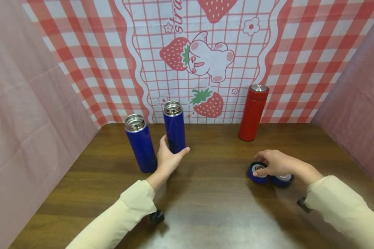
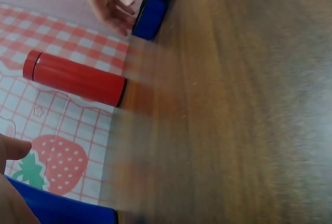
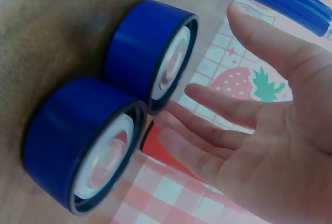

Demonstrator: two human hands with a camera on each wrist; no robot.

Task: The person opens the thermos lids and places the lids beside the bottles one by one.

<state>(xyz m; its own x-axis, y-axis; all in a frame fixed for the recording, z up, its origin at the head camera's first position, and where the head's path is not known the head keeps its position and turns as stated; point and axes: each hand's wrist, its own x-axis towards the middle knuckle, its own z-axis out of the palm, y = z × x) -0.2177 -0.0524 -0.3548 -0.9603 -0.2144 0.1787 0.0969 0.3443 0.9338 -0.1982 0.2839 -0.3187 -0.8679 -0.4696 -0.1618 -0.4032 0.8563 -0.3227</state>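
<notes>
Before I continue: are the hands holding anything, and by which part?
Nothing appears held: the left hand, thumb clear, is at the lower part of a blue bottle; the right hand is open by the blue caps.

From afar, my head view looks forward and down from above and behind the left hand (image 1: 169, 159) and right hand (image 1: 277, 163). My left-wrist view, turned sideways, faces across toward the right hand; my right-wrist view sits close to the lids (image 3: 67, 141) beside it. Both wrist views share the flask (image 2: 78, 78).
</notes>
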